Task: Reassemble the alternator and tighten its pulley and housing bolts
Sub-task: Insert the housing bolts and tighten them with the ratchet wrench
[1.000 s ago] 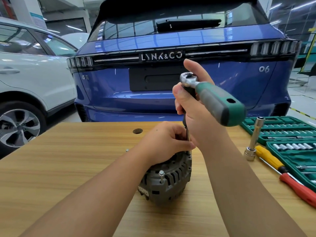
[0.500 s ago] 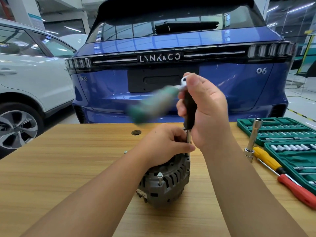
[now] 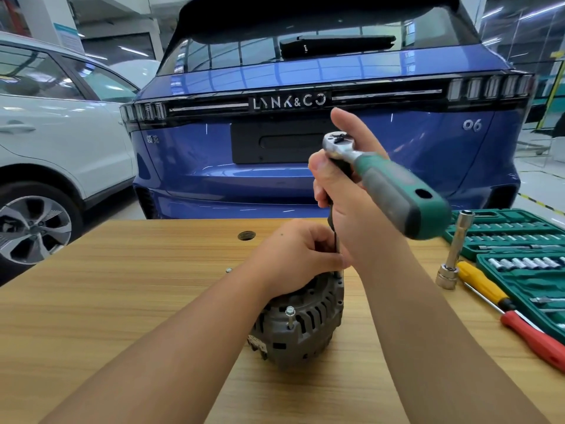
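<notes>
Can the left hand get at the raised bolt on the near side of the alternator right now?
Probably yes. The raised bolt stands exposed on the alternator, nothing covering it, just below the left hand. But that hand grips the extension shaft and would have to let go first.

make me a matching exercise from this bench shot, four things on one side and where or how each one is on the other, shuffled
Things:
1. ratchet
2. alternator
3. yellow screwdriver
4. long socket

States:
A. lies flat on the table beside the green case
B. gripped near its head by the right hand
C. stands tilted on its wide end
D. steadied from above by the left hand

Pairs: 1-B, 2-D, 3-A, 4-C
</notes>
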The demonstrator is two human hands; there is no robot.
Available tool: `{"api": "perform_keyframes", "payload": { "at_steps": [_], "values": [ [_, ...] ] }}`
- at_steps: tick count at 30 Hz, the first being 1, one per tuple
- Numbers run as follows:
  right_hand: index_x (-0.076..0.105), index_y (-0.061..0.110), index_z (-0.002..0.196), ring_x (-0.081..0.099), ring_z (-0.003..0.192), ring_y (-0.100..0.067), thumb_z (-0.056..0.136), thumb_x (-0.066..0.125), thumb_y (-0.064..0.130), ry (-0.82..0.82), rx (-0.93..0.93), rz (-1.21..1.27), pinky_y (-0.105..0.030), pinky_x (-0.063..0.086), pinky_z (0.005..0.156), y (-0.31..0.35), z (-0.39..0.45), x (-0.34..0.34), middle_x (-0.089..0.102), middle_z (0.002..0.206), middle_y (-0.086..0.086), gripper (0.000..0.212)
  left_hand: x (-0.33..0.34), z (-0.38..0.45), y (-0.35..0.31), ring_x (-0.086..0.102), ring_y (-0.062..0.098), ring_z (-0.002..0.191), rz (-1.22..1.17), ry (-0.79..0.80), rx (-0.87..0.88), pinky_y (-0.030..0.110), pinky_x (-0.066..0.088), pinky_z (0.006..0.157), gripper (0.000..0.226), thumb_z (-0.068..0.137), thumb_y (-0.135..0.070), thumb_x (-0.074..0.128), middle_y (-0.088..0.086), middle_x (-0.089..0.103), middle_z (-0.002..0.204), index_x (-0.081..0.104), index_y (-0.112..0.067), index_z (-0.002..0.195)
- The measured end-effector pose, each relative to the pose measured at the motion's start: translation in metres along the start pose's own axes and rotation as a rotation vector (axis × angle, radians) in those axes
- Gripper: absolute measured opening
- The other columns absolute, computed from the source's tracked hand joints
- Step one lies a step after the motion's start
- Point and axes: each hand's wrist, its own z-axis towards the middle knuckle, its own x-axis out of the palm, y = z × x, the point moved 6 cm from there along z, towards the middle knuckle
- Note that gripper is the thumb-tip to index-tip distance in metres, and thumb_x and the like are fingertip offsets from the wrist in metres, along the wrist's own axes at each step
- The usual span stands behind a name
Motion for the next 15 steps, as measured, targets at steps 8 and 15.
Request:
{"api": "perform_keyframes", "payload": {
  "at_steps": [8,15],
  "values": [
    [0.061,0.030,0.121,0.056,0.050,-0.020,0.098,0.044,0.008,0.082,0.279,0.204,-0.027,0.046,0.050,-0.010,0.012,-0.005,0.071,0.078,-0.005,0.035,0.000,0.002,0.001,0.068,0.006,0.078,0.006,-0.006,-0.019,0.034,0.058,0.075,0.009,0.089,-0.041,0.076,-0.011,0.074,0.086,0.075,-0.032,0.091],
    [0.071,0.021,0.098,0.050,0.057,-0.015,0.081,0.074,0.039,-0.055,0.256,0.197,-0.025,0.043,0.053,-0.009,0.003,-0.004,0.061,0.075,-0.001,0.025,0.001,0.001,0.001,0.068,0.005,0.085,-0.013,0.013,-0.019,0.035,0.055,0.080,0.009,0.089,-0.039,0.078,-0.012,0.074,0.091,0.075,-0.032,0.095]
  ]
}}
